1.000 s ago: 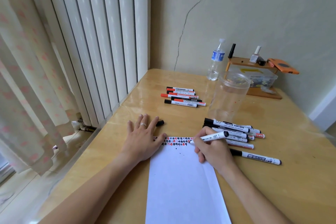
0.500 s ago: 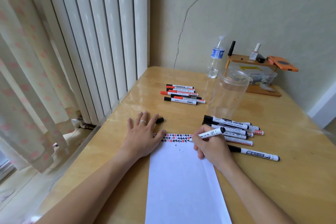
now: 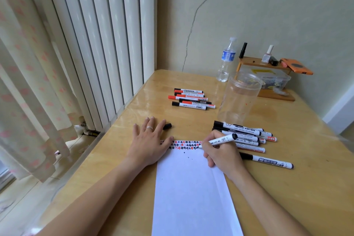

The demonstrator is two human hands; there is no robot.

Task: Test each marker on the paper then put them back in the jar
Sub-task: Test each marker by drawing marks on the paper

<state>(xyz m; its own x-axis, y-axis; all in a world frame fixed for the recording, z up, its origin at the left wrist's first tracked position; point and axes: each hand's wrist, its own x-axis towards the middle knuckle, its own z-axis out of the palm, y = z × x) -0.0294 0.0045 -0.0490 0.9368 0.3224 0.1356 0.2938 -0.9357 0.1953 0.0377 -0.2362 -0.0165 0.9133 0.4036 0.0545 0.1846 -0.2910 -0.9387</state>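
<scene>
While marking at the top edge of the paper (image 3: 191,188), curled round one marker (image 3: 218,141) with the right grip (image 3: 222,156): thumb and first fingers pinching the white barrel low, close to the tip, as for writing, with the black back end pointing up and to the right. Tip seemingly touching the sheet at the right end of a row of red and black test marks. Left grip (image 3: 151,143) flat and spread, holding nothing, only pressing on the top left corner of the paper and on the desk (image 3: 287,197). Loose black cap (image 3: 167,126) lying just beside those fingertips.

Judged light and stiff, this marker, with a smooth plastic barrel that could slip a little. Not fragile, but with a soft tip, so better not to press hard. For writing, good to hold low as now. For carrying, better to take at the middle of the barrel. Cap small and round, likely to roll, so best pinched from both sides.

Paper thin and probably sliding easily on the glossy desk, hence the flat hand on it.

Jar (image 3: 239,99) clear, likely light plastic, standing open behind the pile of markers (image 3: 247,136) at the right, no marker seen inside. Probably easy to tip over, so better to lower each marker in gently. Second group of markers (image 3: 191,99) further back, well apart from the jar.
</scene>
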